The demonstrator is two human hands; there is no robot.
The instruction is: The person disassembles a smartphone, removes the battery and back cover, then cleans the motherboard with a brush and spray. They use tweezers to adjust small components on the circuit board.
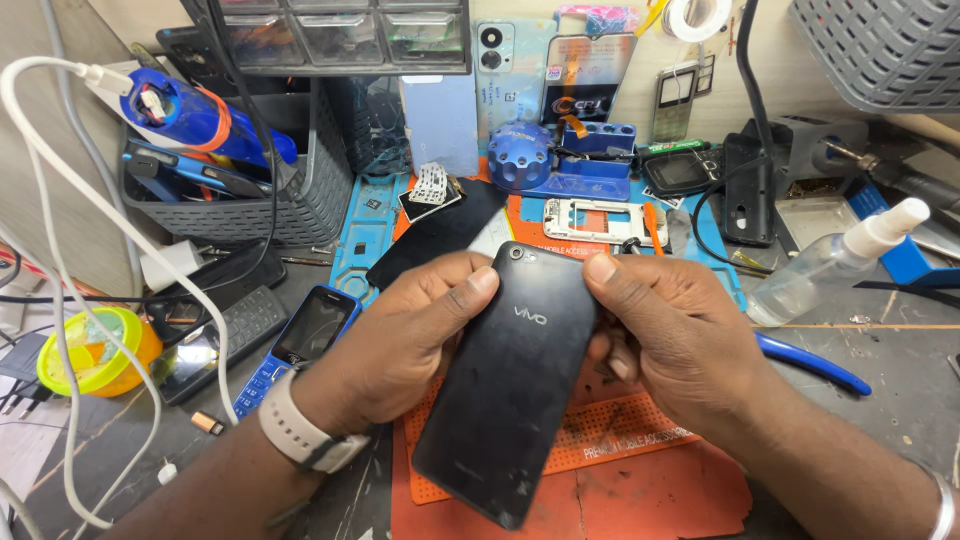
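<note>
A black smartphone [505,385] is held back side up over an orange work mat [640,490], tilted with its camera end away from me. My left hand [400,340] grips its left edge, thumb on the back near the top. My right hand [670,340] holds the right edge, thumb pressed at the top corner. A pale watch strap sits on my left wrist, and a metal bangle on my right.
A blue keypad phone [300,340] and dark phones lie at left near a white cable [60,250] and a yellow tape roll [95,350]. A grey basket [300,200], blue tool stand [575,160], spray bottle [830,265] and blue-handled pliers [810,362] surround the mat.
</note>
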